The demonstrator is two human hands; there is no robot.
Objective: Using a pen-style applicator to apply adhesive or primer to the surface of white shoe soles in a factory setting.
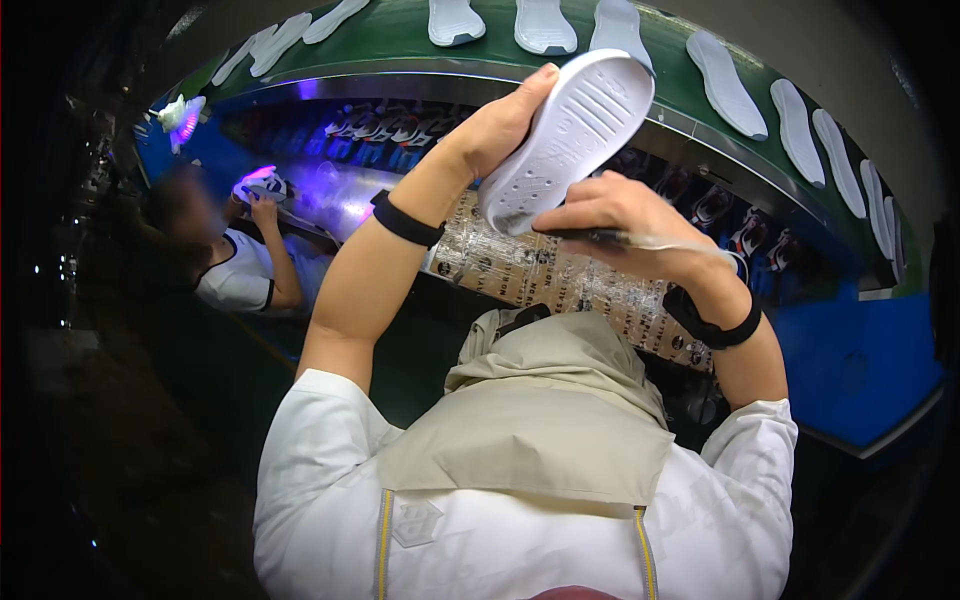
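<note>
Hands: left (500,125) grips white sole (570,140), right (610,215) pinches brush (640,240) w/ more soles (725,85) on green belt (400,35) behind.

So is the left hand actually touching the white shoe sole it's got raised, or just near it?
Touching. The head view shows the left hand gripping the white shoe sole by its edge, fingers wrapped onto its grooved face with no gap.

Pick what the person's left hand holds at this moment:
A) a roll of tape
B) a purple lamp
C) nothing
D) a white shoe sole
D: the left hand grips a white shoe sole, tread side visible, raised in front of the green conveyor belt.
</note>
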